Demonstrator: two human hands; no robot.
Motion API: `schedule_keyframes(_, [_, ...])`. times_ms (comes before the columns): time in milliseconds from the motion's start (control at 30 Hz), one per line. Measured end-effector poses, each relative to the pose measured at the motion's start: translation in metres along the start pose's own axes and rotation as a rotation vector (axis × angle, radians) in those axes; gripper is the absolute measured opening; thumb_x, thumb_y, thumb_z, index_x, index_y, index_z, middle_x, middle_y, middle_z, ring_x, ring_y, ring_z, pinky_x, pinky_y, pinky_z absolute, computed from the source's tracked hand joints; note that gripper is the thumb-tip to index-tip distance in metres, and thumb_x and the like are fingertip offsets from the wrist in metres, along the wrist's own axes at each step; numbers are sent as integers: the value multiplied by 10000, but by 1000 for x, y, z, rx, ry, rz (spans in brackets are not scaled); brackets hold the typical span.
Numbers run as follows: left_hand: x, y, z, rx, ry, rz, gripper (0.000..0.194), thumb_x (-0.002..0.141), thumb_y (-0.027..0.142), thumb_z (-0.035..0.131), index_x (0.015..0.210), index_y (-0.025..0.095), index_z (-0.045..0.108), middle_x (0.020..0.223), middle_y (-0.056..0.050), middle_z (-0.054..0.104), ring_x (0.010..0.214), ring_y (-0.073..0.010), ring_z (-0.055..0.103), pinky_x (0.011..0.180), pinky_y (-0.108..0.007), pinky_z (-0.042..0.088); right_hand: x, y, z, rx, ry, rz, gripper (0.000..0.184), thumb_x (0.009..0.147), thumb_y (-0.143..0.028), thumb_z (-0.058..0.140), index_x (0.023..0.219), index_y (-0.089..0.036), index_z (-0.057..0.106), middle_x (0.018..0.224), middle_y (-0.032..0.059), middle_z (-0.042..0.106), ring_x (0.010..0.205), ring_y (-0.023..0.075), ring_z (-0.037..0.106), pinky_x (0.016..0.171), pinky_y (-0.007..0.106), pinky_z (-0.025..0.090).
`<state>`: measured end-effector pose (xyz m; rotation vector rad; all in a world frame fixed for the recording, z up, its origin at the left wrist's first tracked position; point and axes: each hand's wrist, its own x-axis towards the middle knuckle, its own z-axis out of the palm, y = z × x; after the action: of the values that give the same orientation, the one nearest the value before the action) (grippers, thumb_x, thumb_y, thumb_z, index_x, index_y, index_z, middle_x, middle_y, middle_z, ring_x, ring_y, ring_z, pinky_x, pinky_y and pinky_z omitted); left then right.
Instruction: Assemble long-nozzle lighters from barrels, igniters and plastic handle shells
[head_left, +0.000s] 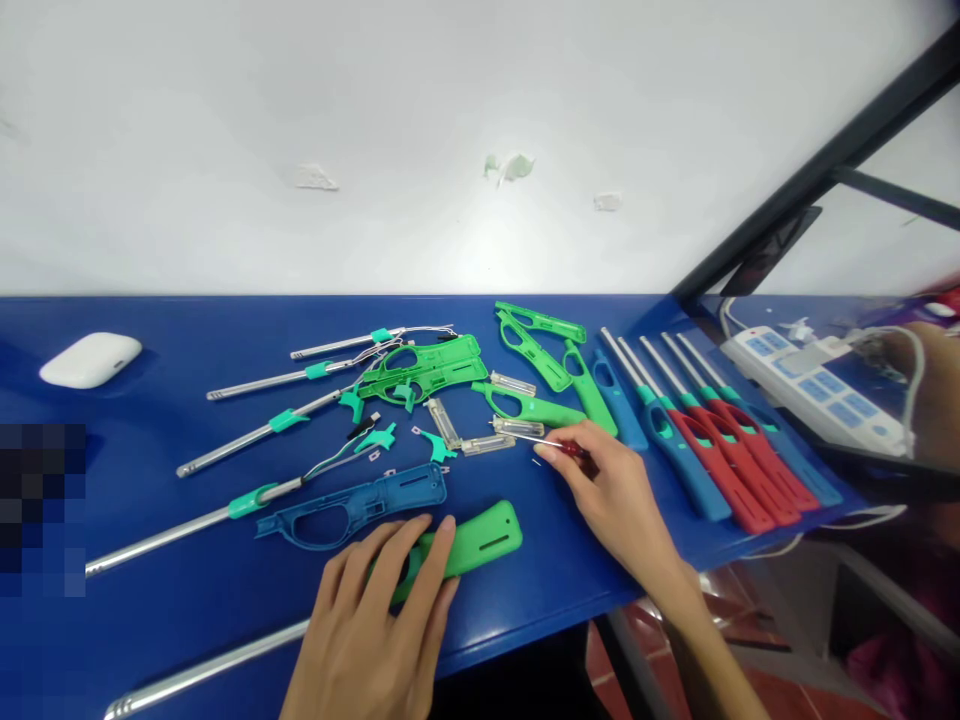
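Lying near the front edge of our blue table point(544, 575), the green lighter point(491, 538) runs obliquely: silver barrel point(217, 661) toward lower left, smooth, slotted handle end upper right. Our left hand point(371, 625) grips its middle; our right hand point(611, 490) pinches a red-handled screwdriver point(572, 449), shaft pointing left.

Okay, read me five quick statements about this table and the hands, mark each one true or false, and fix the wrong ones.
1. The left hand is on a green handle. True.
2. That same hand holds a screwdriver. False: the right hand holds the screwdriver.
3. The white case lies on the left part of the table. True.
4. Every lighter lined up at the right is red. False: there are blue lighters too.
5. The power strip is white with blue sockets. True.
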<state>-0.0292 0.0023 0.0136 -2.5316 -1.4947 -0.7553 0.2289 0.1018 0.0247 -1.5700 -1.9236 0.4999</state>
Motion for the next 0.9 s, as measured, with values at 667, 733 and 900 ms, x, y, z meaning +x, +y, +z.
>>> schedule_keyframes(667, [3,2,-2,3,16,-27,365,1054,150,490,1390,96,622,1279,-136,655,1188,-293,554,977,-418,391,-22,-27,-8,416,-183,290,344,990,-557,590,917,-222,611,645,-54,442,528,110,420,476,230,360])
schedule_keyframes(733, [4,2,-3,2,18,-17,359,1053,148,487,1377,96,631,1267,-137,661,1175,-291,558,968,-420,390,-24,-33,-6,501,-208,344,376,953,-576,636,866,-211,609,593,-77,371,479,87,335,428,217,283])
schedule_keyframes(900, [8,7,-2,-25,32,-97,357,1069,268,509,1389,161,626,1262,-94,683,1172,-275,578,986,-435,392,-25,-39,2,630,-162,398,392,857,-554,745,972,-180,729,626,-35,514,505,87,385,452,225,311])
